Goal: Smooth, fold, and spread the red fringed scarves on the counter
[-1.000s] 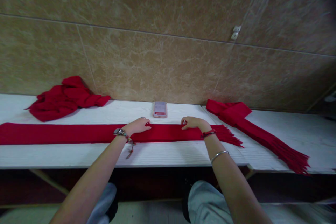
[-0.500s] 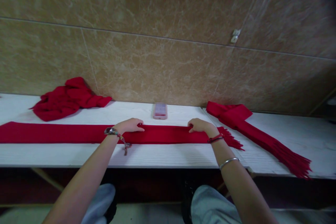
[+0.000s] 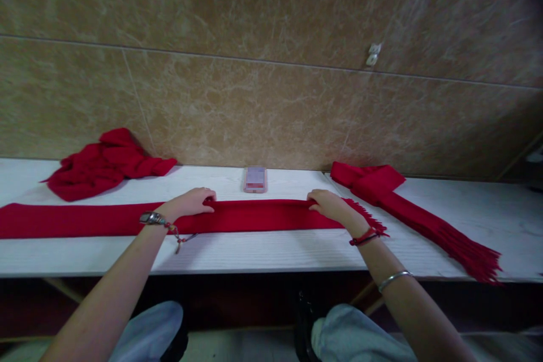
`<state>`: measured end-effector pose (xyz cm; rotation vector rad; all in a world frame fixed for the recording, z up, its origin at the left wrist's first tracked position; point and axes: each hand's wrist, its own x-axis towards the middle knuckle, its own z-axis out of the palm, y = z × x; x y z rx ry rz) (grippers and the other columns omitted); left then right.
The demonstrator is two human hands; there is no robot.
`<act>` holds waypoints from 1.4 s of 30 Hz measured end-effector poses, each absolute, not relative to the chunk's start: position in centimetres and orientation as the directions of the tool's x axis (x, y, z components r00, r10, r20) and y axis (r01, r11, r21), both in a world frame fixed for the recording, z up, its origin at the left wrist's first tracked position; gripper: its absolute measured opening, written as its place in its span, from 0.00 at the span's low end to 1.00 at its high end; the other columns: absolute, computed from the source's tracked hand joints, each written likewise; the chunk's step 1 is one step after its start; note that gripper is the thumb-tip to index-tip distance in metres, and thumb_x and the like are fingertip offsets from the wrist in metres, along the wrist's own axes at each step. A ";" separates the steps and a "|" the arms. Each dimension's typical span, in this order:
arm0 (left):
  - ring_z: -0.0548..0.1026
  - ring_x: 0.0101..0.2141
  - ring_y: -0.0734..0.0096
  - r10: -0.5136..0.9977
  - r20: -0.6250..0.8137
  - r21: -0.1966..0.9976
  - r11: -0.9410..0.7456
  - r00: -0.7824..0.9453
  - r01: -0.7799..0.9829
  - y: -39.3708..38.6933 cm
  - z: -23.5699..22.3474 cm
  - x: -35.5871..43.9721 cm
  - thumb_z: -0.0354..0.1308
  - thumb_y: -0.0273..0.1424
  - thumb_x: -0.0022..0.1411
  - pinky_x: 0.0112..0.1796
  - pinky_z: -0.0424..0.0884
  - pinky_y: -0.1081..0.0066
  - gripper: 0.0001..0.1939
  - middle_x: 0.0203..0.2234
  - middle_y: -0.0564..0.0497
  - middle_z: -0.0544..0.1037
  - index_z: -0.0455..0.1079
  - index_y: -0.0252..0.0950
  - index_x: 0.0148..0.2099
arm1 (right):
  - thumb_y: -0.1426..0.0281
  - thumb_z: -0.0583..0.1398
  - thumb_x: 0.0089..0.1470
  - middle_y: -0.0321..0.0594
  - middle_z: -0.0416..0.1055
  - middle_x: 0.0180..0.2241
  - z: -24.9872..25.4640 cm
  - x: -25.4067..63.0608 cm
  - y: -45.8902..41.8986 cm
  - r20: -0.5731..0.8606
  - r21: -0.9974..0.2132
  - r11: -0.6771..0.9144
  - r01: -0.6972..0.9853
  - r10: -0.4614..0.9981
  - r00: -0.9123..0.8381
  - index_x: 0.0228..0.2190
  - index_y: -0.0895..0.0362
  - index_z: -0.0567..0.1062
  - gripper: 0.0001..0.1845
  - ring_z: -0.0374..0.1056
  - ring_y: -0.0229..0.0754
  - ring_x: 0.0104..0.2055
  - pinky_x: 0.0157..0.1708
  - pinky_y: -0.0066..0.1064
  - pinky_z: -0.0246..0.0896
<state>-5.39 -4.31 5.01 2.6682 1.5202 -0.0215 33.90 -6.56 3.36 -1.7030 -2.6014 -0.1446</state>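
Observation:
A long red scarf (image 3: 258, 216) lies stretched flat along the white table, with its fringe toward the right. My left hand (image 3: 193, 202) pinches the scarf's far edge left of the middle, thumb and fingers closed on the cloth. Farther right, my right hand (image 3: 328, 203) grips the same far edge close to the fringed end. Between the two hands the edge runs nearly straight. The left end of the scarf reaches the left border of the view.
Behind the scarf, a crumpled red cloth (image 3: 102, 167) lies at the left and a phone (image 3: 255, 180) near the wall. A second red scarf (image 3: 407, 212), folded over and fringed, lies at the right. The tiled wall (image 3: 254, 107) borders the white table (image 3: 271, 251).
My left hand has slid left along the scarf's far edge, and my right hand has shifted slightly right, so they are farther apart. The camera view has moved a little.

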 end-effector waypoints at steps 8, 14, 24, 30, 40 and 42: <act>0.70 0.41 0.62 0.883 -0.129 0.029 -0.452 0.452 0.892 -4.1 4.4 -6.9 0.53 0.36 0.52 0.44 0.64 0.69 0.17 0.41 0.45 0.74 0.68 0.34 0.43 | 0.72 0.57 0.50 0.45 0.72 0.39 2.6 34.9 -6.6 0.013 0.050 0.355 0.934 0.935 -0.356 0.36 0.58 0.73 0.10 0.66 0.44 0.42 0.42 0.31 0.57; 0.70 0.39 0.64 0.870 0.035 -0.057 -0.489 0.492 0.870 -4.1 5.6 -6.5 0.53 0.30 0.53 0.42 0.64 0.69 0.09 0.36 0.47 0.73 0.68 0.35 0.38 | 0.74 0.55 0.50 0.47 0.72 0.38 4.4 33.7 -6.5 0.164 0.142 0.191 0.971 0.963 -0.214 0.35 0.59 0.73 0.09 0.67 0.47 0.42 0.38 0.32 0.59; 0.69 0.46 0.59 0.927 -0.111 -0.027 -0.363 0.358 0.931 -3.8 3.8 -7.8 0.50 0.37 0.57 0.46 0.62 0.66 0.21 0.46 0.40 0.71 0.65 0.31 0.49 | 0.77 0.56 0.49 0.52 0.72 0.39 3.1 33.0 -5.5 0.042 0.143 0.159 0.977 0.985 -0.166 0.38 0.61 0.74 0.13 0.67 0.47 0.44 0.42 0.33 0.59; 0.67 0.48 0.60 0.931 -0.100 -0.011 -0.354 0.352 0.935 -3.1 3.0 -9.2 0.46 0.33 0.58 0.48 0.60 0.67 0.20 0.48 0.41 0.69 0.65 0.31 0.51 | 0.76 0.56 0.51 0.49 0.70 0.46 2.9 31.8 -4.6 0.006 0.048 0.309 0.950 0.951 -0.310 0.46 0.61 0.70 0.19 0.64 0.44 0.50 0.49 0.30 0.54; 0.68 0.47 0.60 0.951 -0.105 -0.072 -0.300 0.292 0.951 -3.6 3.0 -11.4 0.47 0.34 0.58 0.47 0.62 0.66 0.20 0.48 0.41 0.69 0.64 0.32 0.51 | 0.75 0.60 0.45 0.46 0.73 0.41 2.6 29.4 -2.1 -0.059 -0.008 0.315 0.949 0.947 -0.315 0.37 0.59 0.76 0.14 0.68 0.43 0.43 0.41 0.28 0.59; 0.68 0.47 0.60 0.959 -0.101 -0.083 -0.273 0.265 0.958 -3.8 2.9 -12.0 0.46 0.34 0.59 0.47 0.62 0.66 0.19 0.47 0.41 0.70 0.64 0.33 0.51 | 0.75 0.59 0.46 0.47 0.73 0.40 2.4 29.6 -2.0 -0.058 -0.017 0.312 0.950 0.948 -0.313 0.37 0.60 0.76 0.14 0.68 0.43 0.42 0.40 0.28 0.59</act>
